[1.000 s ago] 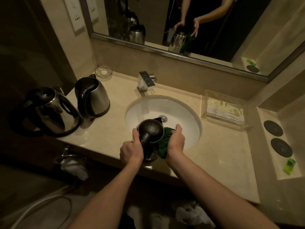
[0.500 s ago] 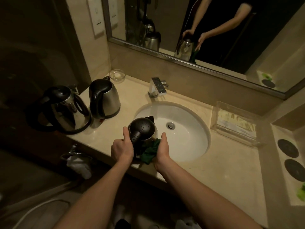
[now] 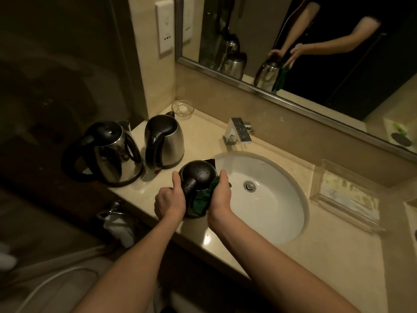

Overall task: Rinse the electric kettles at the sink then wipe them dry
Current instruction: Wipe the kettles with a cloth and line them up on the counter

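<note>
Left hand (image 3: 170, 201) grips the kettle (image 3: 198, 175) by its handle, thumb up; right hand (image 3: 220, 197) holds a green cloth (image 3: 202, 198) against its side.
Kettle upright at left rim of sink (image 3: 293, 199), droplets on black lid. Two other kettles (image 3: 112, 152) stand left on worktop (image 3: 338, 256), side by side. Tap (image 3: 238, 131) behind basin.

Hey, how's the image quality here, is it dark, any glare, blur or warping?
Head view: dim, warm light, with the floor at left lost in shadow. Head view: a small glare patch on the counter near the right hand, and highlights on the lid of the held kettle. Head view: wide-angle distortion tilts the mirror frame; the tray at right looks smeared.
</note>
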